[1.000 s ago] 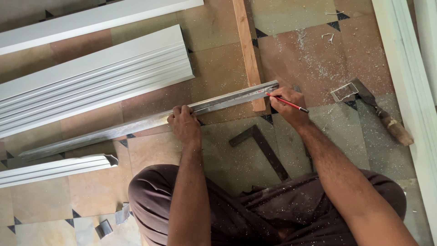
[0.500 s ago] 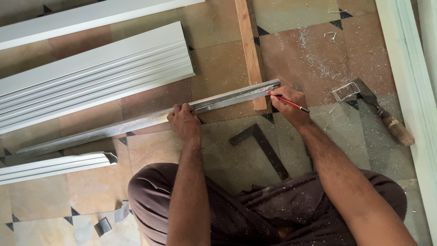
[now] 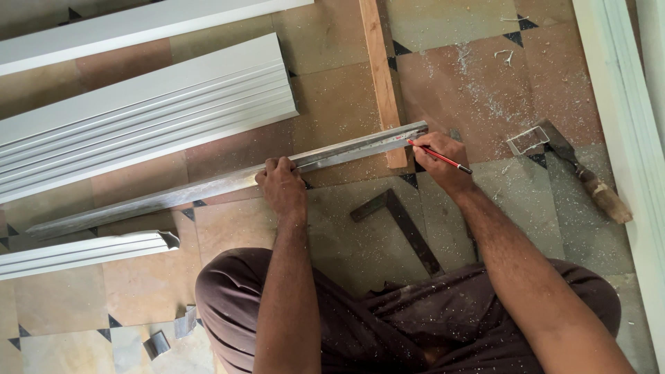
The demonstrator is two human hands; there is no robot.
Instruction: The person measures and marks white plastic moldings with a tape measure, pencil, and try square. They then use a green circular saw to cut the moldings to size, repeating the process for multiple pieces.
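Tiled floor, tan and grey-green squares with small black diamond insets, dusted with pale shavings on the right side. White painted frame runs down the right edge. Wide ribbed white aluminium profile lies upper left, a plain white flat section above it, a shorter white channel piece lower left.

Long bare-metal aluminium strip lies diagonally across the floor, from left edge up to right of centre; its right end rests on a narrow upright wooden batten.

Left hand flat on the strip about mid-length, fingers curled over its far edge, pressing it down. Right hand at the strip's right end, fingers pinching a red pencil, tip touching the strip near the end.

Dark metal try square on the floor between the forearms, apart from both hands. Wood-handled chisel to the right, next to a small clear rectangular offcut. Small metal scraps lower left.
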